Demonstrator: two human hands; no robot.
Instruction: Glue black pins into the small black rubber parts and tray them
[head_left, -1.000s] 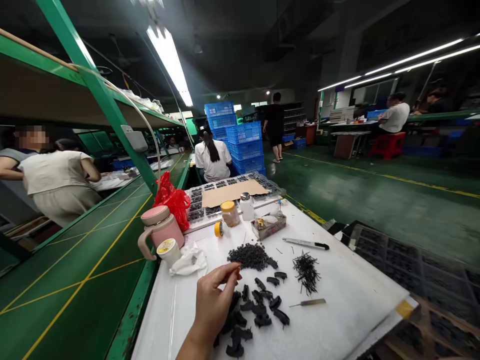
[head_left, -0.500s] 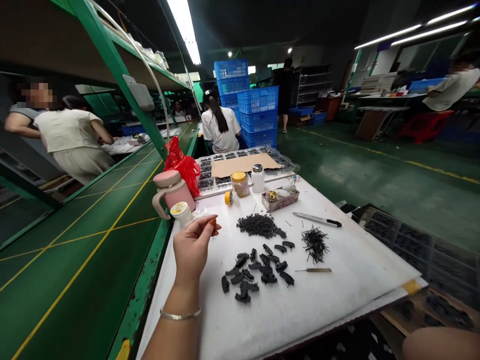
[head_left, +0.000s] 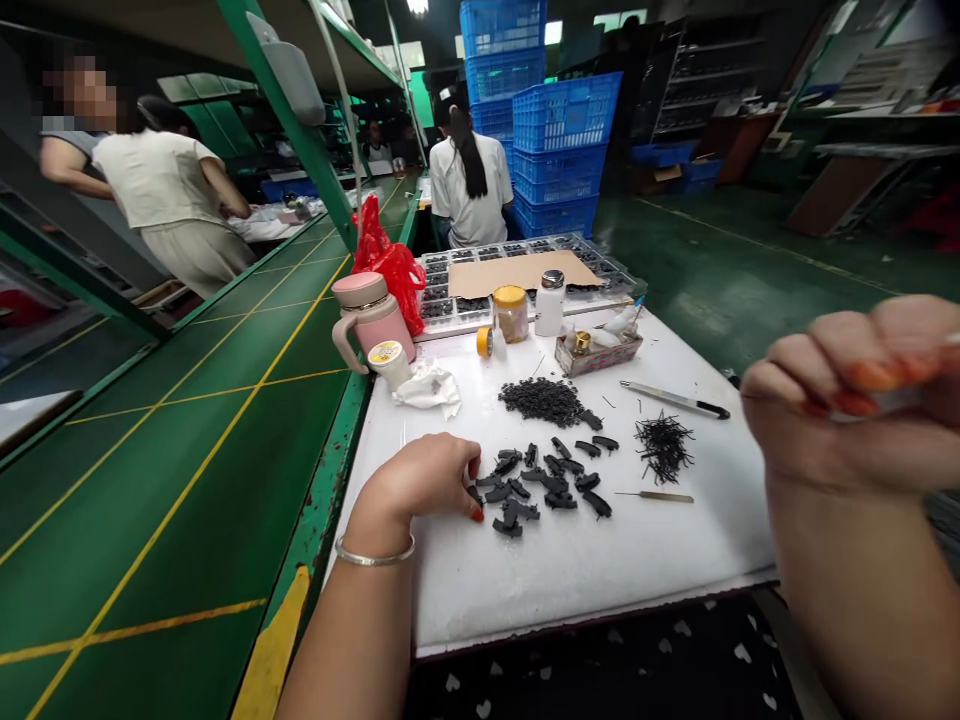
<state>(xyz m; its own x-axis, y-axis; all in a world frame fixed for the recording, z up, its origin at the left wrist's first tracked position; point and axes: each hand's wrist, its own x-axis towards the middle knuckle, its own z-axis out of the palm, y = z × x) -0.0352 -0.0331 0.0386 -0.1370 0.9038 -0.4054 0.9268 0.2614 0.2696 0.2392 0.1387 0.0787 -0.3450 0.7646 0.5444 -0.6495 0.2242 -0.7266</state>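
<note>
My left hand is low over the white tabletop at the left side of a loose group of black curved plastic parts. Its thumb and fingers close around the leftmost black curved plastic part, which is mostly hidden. My right hand is raised at the right edge, close to the camera and blurred. Its fingers are curled into the palm around something pale that I cannot make out. Behind the curved parts lies a heap of small black pieces; to the right are thin black pins and a thin pick.
A pen-like knife, a small box with bottles, a yellow-lidded jar, a white bottle and a pink mug stand farther back. A green conveyor runs along the left. Co-workers and blue crates are beyond.
My left hand has come down from above the table to the black curved parts. My right hand has come into view, raised at the right. The camera view has tilted down.
</note>
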